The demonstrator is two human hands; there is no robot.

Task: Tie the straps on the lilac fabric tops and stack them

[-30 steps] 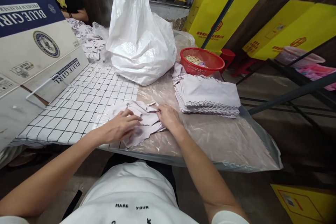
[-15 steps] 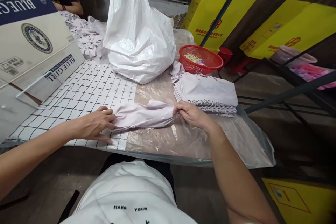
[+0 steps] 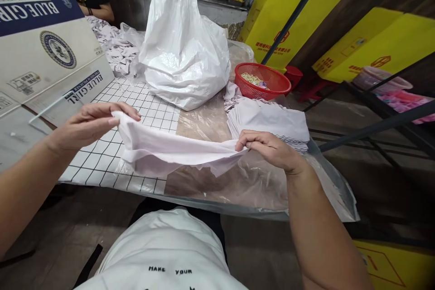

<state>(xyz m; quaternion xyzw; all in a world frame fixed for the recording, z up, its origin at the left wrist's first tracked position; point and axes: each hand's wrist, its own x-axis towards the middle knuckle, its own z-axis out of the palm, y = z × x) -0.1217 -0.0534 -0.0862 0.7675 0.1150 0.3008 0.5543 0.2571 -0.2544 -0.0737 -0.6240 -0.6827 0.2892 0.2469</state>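
A pale lilac cloth piece (image 3: 170,149) hangs stretched in the air above the table's near edge. My left hand (image 3: 90,124) pinches its left corner, fingers closed on the fabric. My right hand (image 3: 268,149) pinches the right end, fingers closed too. Just beyond my right hand lies a neat stack of the same cloths (image 3: 268,120) with wavy cut edges.
A full white plastic bag (image 3: 183,54) stands mid-table, a red basket (image 3: 263,82) to its right. A "Blue Girl" cardboard box (image 3: 44,50) leans at the left over a grid-patterned cover (image 3: 136,113). Loose cloths (image 3: 115,47) and another person's arm (image 3: 98,9) are at the back. Yellow boxes (image 3: 288,18) stand right.
The crumpled cloth has been pulled out lengthwise and lifted off the table. My left hand rose and moved left; my right hand moved right, near the stack.
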